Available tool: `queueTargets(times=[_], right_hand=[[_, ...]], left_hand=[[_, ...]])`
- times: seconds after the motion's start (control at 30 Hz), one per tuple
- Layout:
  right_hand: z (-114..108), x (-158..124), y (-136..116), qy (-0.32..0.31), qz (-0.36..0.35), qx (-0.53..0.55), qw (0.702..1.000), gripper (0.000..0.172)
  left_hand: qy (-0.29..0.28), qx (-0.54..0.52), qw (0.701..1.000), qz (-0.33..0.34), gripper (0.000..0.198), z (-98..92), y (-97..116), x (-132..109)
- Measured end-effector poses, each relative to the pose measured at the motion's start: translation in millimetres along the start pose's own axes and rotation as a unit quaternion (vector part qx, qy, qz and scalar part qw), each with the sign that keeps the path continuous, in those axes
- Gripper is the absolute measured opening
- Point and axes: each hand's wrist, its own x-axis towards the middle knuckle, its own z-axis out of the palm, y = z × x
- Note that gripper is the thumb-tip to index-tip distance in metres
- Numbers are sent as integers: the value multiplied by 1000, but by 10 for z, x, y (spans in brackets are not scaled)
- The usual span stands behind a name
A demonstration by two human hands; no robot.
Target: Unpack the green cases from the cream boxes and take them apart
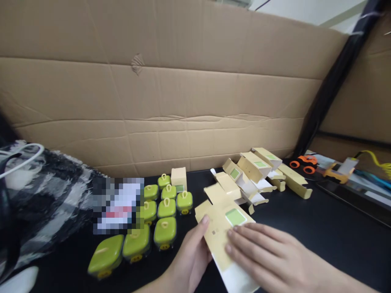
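A pale yellow cardboard box [216, 240], partly flattened, with a green printed panel and a white lower part, is between my two hands. My left hand [191, 256] is closed on its left edge, thumb on top and the other fingers underneath. Across its right side rests my right hand [269, 256], fingers together on the printed face and thumb hidden. Beyond it, several similar opened boxes [255, 169] lie heaped with flaps sticking out. Left of my hands, several small clear containers with green lids [165, 232] and looped tabs stand in loose rows.
A small upright carton [179, 178] stands behind the containers. A blurred-out flat item [119, 207] lies beside a black-and-white cloth [61, 195] at left. At right are an orange toy vehicle [303, 163] and a dark flat device [351, 199]. Cardboard walls [183, 93] enclose the black table.
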Motion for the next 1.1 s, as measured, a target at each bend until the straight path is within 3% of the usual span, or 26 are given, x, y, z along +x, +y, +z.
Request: queueTargets(times=[0.1,0.23,0.3,0.4,0.47,0.6,0.8,0.97,1.1], right_hand=[[-82,-135,424,38,67,-10,997,34],[-184,-280,1186,106,215,-46,970,32],[-162,-383,1494,99,236,-48,966,31],[-72,-579,1741,33,227,-42,972,26],[-25,-699,1774,-14,220,-39,975,26],[-42,-813,1705,-68,221,-50,972,44],[-176,-715,1604,-104,207,-41,972,58],[-85,-169,1375,-51,217,-7,975,40],[329,614,1154,-102,195,93,971,28]], left_hand=[[-35,18,999,-17,63,-108,-38,63],[-53,40,997,-38,62,-210,-54,109],[-66,41,996,-38,58,-229,-49,114],[-75,54,995,-31,52,-229,-35,96],[-75,69,995,-25,49,-217,-22,72],[-64,83,994,-17,48,-194,-17,42],[-38,85,996,-9,59,-212,-110,130],[-25,114,993,-4,54,-150,-107,82],[-29,142,989,3,47,-81,-77,4]])
